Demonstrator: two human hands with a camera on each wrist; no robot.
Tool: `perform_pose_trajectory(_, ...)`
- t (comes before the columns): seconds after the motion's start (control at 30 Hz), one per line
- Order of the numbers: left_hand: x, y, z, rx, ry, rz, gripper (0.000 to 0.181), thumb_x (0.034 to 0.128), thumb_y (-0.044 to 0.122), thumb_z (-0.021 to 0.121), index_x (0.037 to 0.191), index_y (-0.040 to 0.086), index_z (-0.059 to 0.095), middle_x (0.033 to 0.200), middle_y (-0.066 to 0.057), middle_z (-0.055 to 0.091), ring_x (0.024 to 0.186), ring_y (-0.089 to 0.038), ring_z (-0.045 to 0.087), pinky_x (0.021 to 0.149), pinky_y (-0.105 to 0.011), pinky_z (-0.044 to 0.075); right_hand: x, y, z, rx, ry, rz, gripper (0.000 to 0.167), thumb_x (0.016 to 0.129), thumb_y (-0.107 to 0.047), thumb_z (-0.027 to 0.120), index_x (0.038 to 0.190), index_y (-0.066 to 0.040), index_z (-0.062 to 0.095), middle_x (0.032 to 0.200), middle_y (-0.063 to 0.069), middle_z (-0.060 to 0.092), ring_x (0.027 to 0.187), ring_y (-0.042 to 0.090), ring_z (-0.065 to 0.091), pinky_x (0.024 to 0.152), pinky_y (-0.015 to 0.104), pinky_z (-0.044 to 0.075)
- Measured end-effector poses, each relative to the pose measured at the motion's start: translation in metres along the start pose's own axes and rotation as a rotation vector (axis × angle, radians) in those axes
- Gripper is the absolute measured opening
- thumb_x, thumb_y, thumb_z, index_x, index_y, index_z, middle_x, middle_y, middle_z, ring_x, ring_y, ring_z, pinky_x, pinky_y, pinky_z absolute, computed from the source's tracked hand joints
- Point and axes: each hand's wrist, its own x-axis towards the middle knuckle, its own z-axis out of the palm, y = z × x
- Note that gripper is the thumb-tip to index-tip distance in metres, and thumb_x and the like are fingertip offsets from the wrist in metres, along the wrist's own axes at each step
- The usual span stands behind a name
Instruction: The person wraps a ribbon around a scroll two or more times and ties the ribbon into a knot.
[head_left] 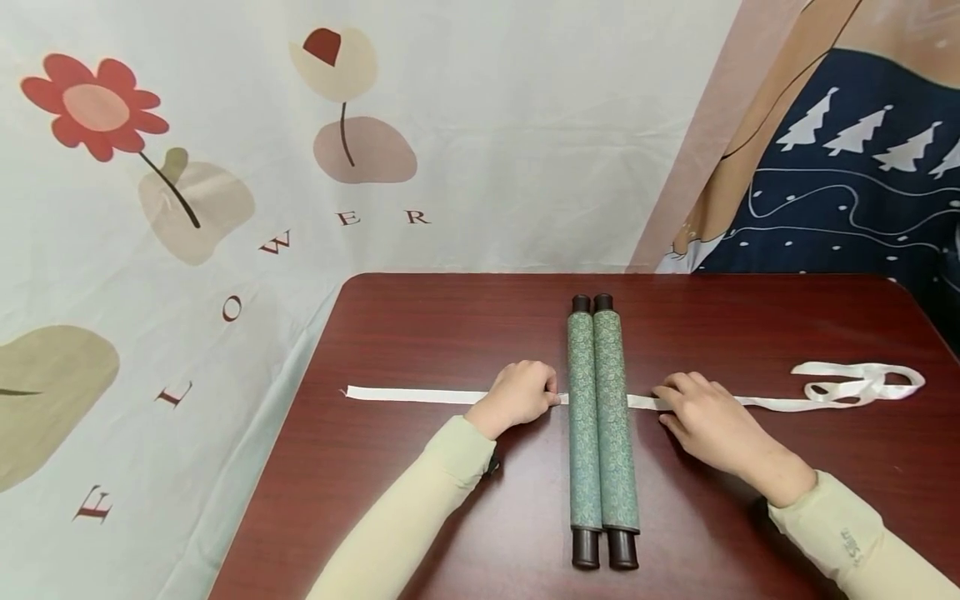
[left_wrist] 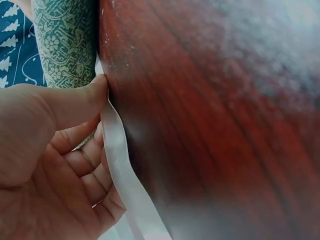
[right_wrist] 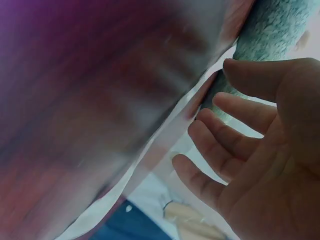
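Observation:
Two green patterned scroll rolls with dark end knobs lie side by side on the table: a left roll (head_left: pixel 583 417) and a right roll (head_left: pixel 614 417). A white ribbon (head_left: pixel 412 395) runs crosswise beneath both. My left hand (head_left: pixel 517 393) pinches this ribbon between thumb and fingers, close to the left roll; in the left wrist view the pinched ribbon (left_wrist: pixel 116 140) hangs past the fingers. On the other side, my right hand (head_left: pixel 708 421) hovers at the ribbon with fingers loosely spread. The right wrist view shows its thumb and fingers apart beside the ribbon (right_wrist: pixel 145 150).
The ribbon's looped right end (head_left: pixel 862 387) lies at the right of the dark red wooden table (head_left: pixel 450 325). A white curtain (head_left: pixel 525 125) with flower prints hangs behind, and a navy cloth (head_left: pixel 847 192) with white trees is at the back right.

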Motion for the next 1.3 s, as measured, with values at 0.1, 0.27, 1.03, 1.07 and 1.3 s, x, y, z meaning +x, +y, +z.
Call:
perform_pose_trajectory(0.1, -0.002, -0.001, -0.001, -0.011, -0.020, -0.012, 0.030, 0.0956, 0.026, 0.078, 0.071, 0.021, 0.063, 0.071, 0.010, 0.061, 0.074, -0.012, 0.061, 0.069, -0.032, 0.049, -0.003, 0.009, -0.002, -0.003, -0.048, 0.032, 0.034, 0.083, -0.005, 0.084, 0.114, 0.005, 0.072, 0.106, 0.015, 0.066, 0.097, 0.037, 0.062, 0.079, 0.056, 0.053)
perform_pose_trajectory(0.27, -0.006, -0.002, -0.004, -0.022, -0.026, -0.029, 0.026, 0.0983, 0.023, 0.075, 0.075, 0.020, 0.063, 0.075, 0.008, 0.063, 0.080, -0.015, 0.064, 0.073, -0.035, 0.051, -0.010, 0.021, -0.003, -0.007, -0.067, 0.055, 0.029, 0.082, 0.000, 0.084, 0.109, 0.004, 0.075, 0.096, 0.011, 0.066, 0.090, 0.034, 0.064, 0.074, 0.053, 0.054)
perform_pose_trajectory(1.03, -0.036, -0.049, -0.026, -0.201, 0.086, -0.185, 0.018, 0.1008, 0.019, 0.071, 0.084, 0.016, 0.065, 0.073, 0.003, 0.061, 0.072, -0.018, 0.056, 0.070, -0.037, 0.047, -0.040, 0.061, -0.009, 0.079, 0.023, 0.152, 0.014, 0.083, 0.002, 0.081, 0.095, -0.004, 0.076, 0.086, 0.001, 0.069, 0.074, 0.025, 0.069, 0.065, 0.048, 0.056)
perform_pose_trajectory(1.07, -0.037, -0.050, -0.027, -0.218, 0.097, -0.199, 0.018, 0.1010, 0.019, 0.071, 0.084, 0.016, 0.065, 0.073, 0.003, 0.060, 0.072, -0.018, 0.056, 0.069, -0.037, 0.046, -0.040, 0.062, -0.009, 0.094, 0.011, 0.170, 0.013, 0.083, 0.001, 0.081, 0.094, -0.004, 0.076, 0.087, 0.001, 0.070, 0.075, 0.025, 0.069, 0.067, 0.049, 0.056)
perform_pose_trajectory(1.3, -0.045, -0.058, -0.031, -0.291, 0.198, -0.279, 0.017, 0.1015, 0.018, 0.069, 0.086, 0.013, 0.064, 0.074, 0.000, 0.061, 0.071, -0.021, 0.056, 0.065, -0.036, 0.044, -0.044, 0.070, -0.013, 0.145, -0.063, 0.252, 0.009, 0.087, 0.000, 0.079, 0.092, -0.005, 0.075, 0.087, 0.001, 0.069, 0.082, 0.025, 0.065, 0.072, 0.047, 0.054)
